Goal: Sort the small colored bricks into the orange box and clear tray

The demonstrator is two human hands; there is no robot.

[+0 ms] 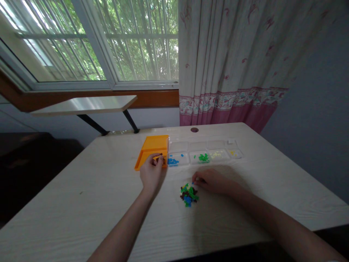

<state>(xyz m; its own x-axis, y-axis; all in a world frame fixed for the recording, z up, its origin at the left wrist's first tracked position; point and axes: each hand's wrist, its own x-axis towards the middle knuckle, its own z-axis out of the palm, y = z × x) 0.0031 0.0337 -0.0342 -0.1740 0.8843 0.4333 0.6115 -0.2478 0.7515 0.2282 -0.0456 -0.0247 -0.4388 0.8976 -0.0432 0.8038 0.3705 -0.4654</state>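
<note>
My left hand [150,171] is over the front half of an open orange box [155,142], fingers pinched beside small dark brown pieces [164,160]. Whether one of these is between its fingertips is hard to make out. My right hand [211,181] pinches a small blue plastic piece [192,182] just above the table. Close to its fingertips lies a mixed pile of small plastic pieces [188,196], green, brown, blue and yellow. Beyond the hands stands a clear compartment box [188,158], with blue pieces [172,161], green pieces [203,157] and yellow pieces [217,154] in separate compartments.
Behind the filled compartments lies the clear lid [197,146]. The pale wooden table [89,203] has a round cable hole [194,130] near its back edge. A raised shelf [89,104] on black supports is at the back left. Window and curtain [231,65] are behind.
</note>
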